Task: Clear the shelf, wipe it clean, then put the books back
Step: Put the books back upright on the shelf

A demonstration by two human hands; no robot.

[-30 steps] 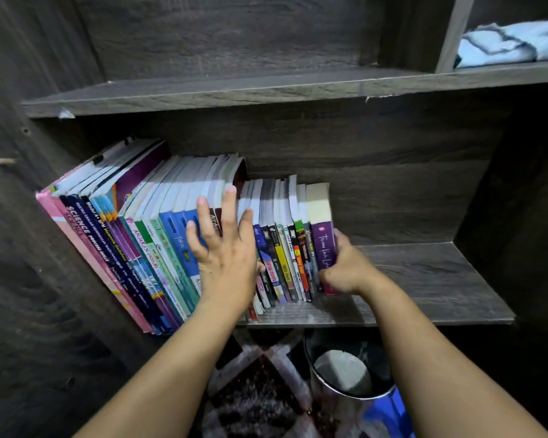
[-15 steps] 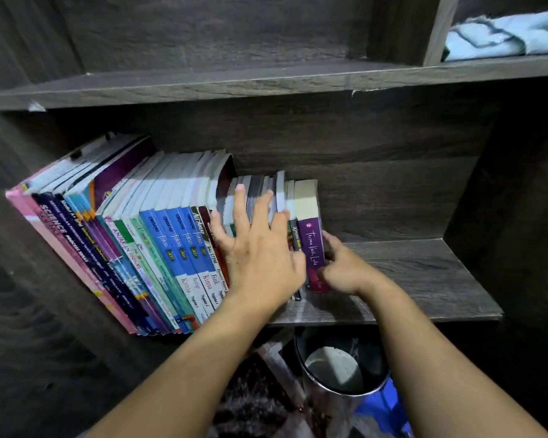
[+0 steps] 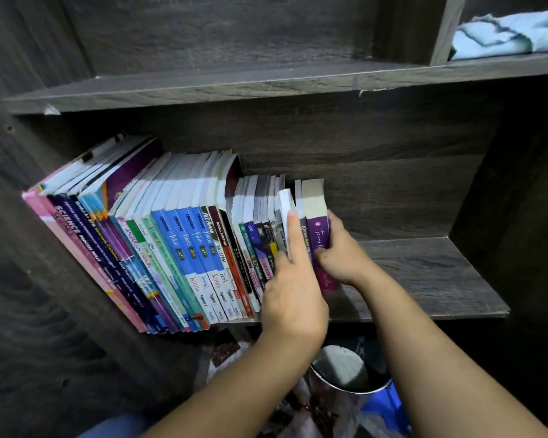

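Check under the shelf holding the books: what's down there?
A shiny round bin with something pale grey inside, a patterned mat and a blue object. The shelf, left forearm and right forearm hide the rest.

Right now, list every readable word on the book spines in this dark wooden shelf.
"SCIENCE": dark navy spine, far left.
"ANJAKAN PRIMA": white-and-green spine.
"fokus", with "Kimia", "Biologi" or "Fizik" below: blue-and-white spines.
"ACE AHEAD", "Teks STPM": spine just right of them.
"MODUL & AKTIVITI": dark red spine.
"Terima K...": purple spine, rest hidden by the right hand.
Smaller print and the slim spines beside the left hand: too blurred.
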